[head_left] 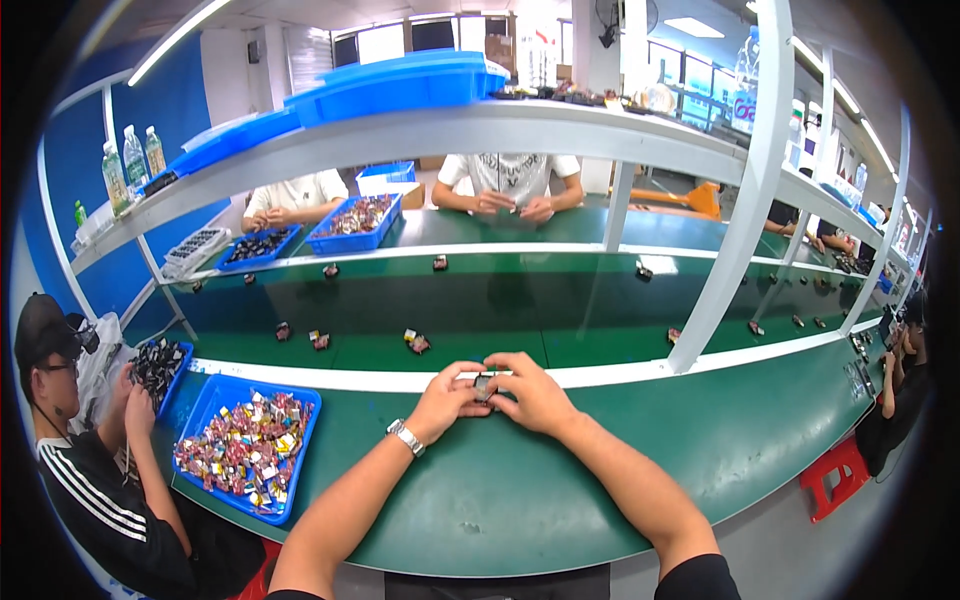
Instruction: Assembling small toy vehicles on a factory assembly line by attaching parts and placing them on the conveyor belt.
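Both my hands meet over the green worktop (440,500), close to the white rail of the belt. Between them is a small dark, squarish part (484,387) with a greyish face; its exact kind is too small to make out. My left hand (446,402), with a metal watch on its wrist, pinches the part from the left. Bent round it from the right are the fingers of my right hand (525,392). To my left a blue tray (310,440) holds many small reddish parts with white and yellow bits.
Beyond the white rail (330,380), small parts such as this one (416,342) lie on the green belt (560,310). A slanting white post (735,200) and a shelf (480,125) with blue trays stand ahead. Co-workers sit at left, right and across; a red stool (835,475) is at right.
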The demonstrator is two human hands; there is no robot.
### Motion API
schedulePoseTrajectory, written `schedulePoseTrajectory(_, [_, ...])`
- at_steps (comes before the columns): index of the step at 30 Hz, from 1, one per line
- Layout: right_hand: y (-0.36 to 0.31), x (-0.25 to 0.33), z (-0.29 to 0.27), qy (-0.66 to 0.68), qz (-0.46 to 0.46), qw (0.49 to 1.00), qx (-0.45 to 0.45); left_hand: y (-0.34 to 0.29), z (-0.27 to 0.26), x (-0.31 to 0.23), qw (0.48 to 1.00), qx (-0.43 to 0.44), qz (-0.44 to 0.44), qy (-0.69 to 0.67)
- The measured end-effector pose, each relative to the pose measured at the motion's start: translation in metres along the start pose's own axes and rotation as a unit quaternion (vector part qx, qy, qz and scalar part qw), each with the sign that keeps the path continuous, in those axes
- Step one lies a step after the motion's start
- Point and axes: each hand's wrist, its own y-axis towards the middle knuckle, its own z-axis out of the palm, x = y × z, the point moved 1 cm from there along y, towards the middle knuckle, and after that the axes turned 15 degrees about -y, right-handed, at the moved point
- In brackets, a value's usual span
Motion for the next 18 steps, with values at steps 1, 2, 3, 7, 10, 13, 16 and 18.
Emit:
schedulePoseTrajectory(1, [-0.0006, -0.0011, 0.0019, -0.001, -0.007, 1.0, -0.003, -0.0002, 0.0002, 0.0012, 1.0, 0.002, 0.002, -0.001])
schedulePoseTrajectory(2, [-0.0007, -0.002, 0.0029, -0.001, -0.014, 1.0, -0.005, 0.0007, -0.0008, 0.0027, 1.0, 0.004, 0.003, -0.003])
schedulePoseTrajectory(3, [-0.0018, 0.0009, 0.0008, 0.011, 0.002, 1.0, 0.012, 0.0005, -0.0009, 0.0025, 1.0, 0.007, -0.005, -0.009])
schedulePoseTrajectory(7, [0.0003, -0.0033, 0.0025, 0.023, 0.018, 0.999, 0.027, 0.0033, -0.002, -0.0013, 1.0, 0.005, -0.008, -0.001])
schedulePoseTrajectory(10, [0.0007, -0.003, 0.004, 0.06, 0.055, 0.996, 0.035, 0.0027, -0.0042, 0.001, 0.999, 0.042, -0.015, -0.029])
schedulePoseTrajectory(13, [0.0015, -0.0034, 0.0054, 0.046, 0.066, 0.996, 0.027, 0.0026, -0.0045, 0.0019, 0.996, 0.086, 0.0, 0.019])
schedulePoseTrajectory(16, [0.0023, -0.0011, 0.0024, 0.041, 0.072, 0.996, 0.025, 0.0007, 0.0014, -0.0024, 0.997, 0.077, -0.008, 0.018])
schedulePoseTrajectory(18, [0.003, -0.0007, 0.0, 0.047, 0.073, 0.996, 0.035, 0.0006, 0.0006, -0.0016, 0.997, 0.073, -0.01, 0.017])
